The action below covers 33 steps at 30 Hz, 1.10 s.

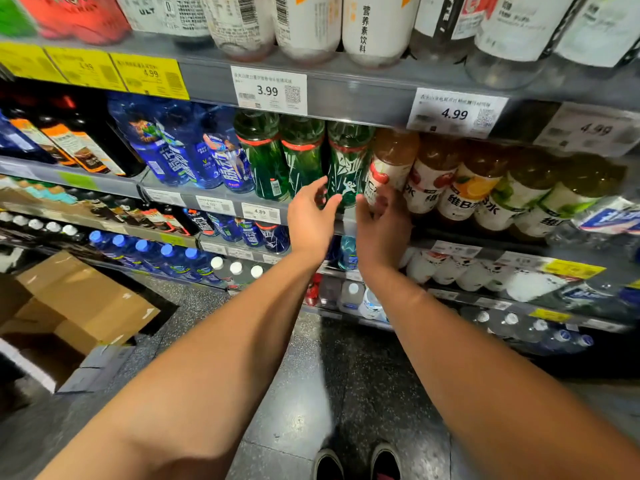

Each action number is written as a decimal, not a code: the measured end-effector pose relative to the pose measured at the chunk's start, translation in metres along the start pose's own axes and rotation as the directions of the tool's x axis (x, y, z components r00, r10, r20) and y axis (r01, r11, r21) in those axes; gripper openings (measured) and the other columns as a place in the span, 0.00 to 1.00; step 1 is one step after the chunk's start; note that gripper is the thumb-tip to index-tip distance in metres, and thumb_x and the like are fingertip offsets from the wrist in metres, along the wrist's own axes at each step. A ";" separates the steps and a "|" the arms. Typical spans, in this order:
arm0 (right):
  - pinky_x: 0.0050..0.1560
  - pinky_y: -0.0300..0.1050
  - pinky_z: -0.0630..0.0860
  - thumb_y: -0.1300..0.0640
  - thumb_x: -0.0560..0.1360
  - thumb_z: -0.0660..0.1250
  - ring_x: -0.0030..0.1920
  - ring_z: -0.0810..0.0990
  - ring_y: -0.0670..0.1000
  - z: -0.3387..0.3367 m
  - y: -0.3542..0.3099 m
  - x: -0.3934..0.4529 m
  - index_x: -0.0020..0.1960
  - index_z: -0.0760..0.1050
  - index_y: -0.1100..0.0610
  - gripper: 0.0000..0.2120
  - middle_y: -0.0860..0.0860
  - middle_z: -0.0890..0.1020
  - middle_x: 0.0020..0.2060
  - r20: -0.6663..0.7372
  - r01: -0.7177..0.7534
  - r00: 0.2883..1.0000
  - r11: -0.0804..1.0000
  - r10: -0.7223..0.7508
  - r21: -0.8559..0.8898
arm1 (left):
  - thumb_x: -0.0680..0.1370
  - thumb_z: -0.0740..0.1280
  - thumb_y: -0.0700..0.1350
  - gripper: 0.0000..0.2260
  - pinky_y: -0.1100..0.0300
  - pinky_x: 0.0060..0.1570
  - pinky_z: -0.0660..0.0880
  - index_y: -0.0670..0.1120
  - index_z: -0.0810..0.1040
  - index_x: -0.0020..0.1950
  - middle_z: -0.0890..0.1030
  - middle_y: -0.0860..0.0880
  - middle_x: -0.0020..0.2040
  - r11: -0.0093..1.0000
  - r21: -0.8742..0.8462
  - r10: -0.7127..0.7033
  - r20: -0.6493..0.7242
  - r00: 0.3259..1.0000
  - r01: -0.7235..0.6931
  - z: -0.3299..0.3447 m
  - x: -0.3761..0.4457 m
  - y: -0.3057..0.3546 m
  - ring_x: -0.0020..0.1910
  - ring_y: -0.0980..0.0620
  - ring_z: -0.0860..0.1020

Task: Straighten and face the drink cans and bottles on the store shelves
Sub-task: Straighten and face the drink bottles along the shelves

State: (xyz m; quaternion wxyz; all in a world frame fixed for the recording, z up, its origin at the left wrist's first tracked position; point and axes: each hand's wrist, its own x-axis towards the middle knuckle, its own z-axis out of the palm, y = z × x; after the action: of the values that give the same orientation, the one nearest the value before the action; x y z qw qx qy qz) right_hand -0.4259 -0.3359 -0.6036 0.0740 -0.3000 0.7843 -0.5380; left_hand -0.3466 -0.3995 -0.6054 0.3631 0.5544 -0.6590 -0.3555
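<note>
While both hands (311, 216) (381, 223) curl loosely beside the green bottle (346, 168) on the middle shelf (214, 194), grasping nothing clearly, a careless turn could knock the neighbouring juice bottle (389, 168).

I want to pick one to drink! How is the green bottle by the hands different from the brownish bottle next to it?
The green bottle has dark green plastic and a green label with white marks; the brownish bottle is clear, showing amber drink, with a white label and red fruit picture. The left hand reaches at the green bottle; the right hand is at the brownish bottle. Both lean on one shelf.
</note>
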 end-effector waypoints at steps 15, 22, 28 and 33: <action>0.57 0.47 0.77 0.50 0.75 0.72 0.53 0.78 0.48 0.055 -0.083 -0.044 0.61 0.75 0.56 0.17 0.51 0.80 0.54 0.523 -0.049 0.852 0.990 -0.030 0.136 | 0.77 0.71 0.50 0.16 0.64 0.52 0.72 0.44 0.79 0.62 0.83 0.47 0.55 0.989 0.017 -0.138 -0.215 0.967 0.145 -0.128 0.020 -0.046 0.51 0.53 0.79; 0.59 0.47 0.74 0.47 0.75 0.66 0.60 0.79 0.55 0.154 -0.116 -0.072 0.70 0.69 0.55 0.26 0.54 0.79 0.63 0.479 0.008 0.878 1.000 -0.021 0.029 | 0.77 0.72 0.48 0.17 0.60 0.55 0.73 0.43 0.77 0.62 0.79 0.48 0.53 0.991 -0.034 -0.131 -0.255 0.958 0.126 -0.187 0.082 -0.104 0.53 0.49 0.78; 0.66 0.35 0.59 0.56 0.77 0.68 0.70 0.69 0.59 0.206 -0.131 -0.079 0.75 0.61 0.64 0.31 0.62 0.70 0.70 0.201 -0.044 0.978 0.998 0.054 -0.053 | 0.68 0.80 0.52 0.40 0.54 0.70 0.66 0.42 0.66 0.74 0.72 0.43 0.68 0.992 -0.049 -0.121 -0.212 0.970 0.113 -0.215 0.144 -0.139 0.68 0.47 0.71; 0.67 0.28 0.52 0.57 0.77 0.69 0.75 0.61 0.58 0.237 -0.126 -0.083 0.77 0.54 0.67 0.37 0.63 0.62 0.75 0.055 -0.089 0.994 0.995 0.092 -0.055 | 0.62 0.81 0.56 0.35 0.53 0.60 0.75 0.49 0.72 0.65 0.77 0.52 0.60 0.996 -0.079 -0.046 -0.082 0.996 0.039 -0.219 0.171 -0.157 0.59 0.53 0.76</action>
State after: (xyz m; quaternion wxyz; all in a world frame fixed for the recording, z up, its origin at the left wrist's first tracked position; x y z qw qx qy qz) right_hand -0.2053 -0.5104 -0.6059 0.1128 -0.2811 0.8085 -0.5046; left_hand -0.1021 -0.6036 -0.6215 0.4038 0.5683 -0.6172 -0.3649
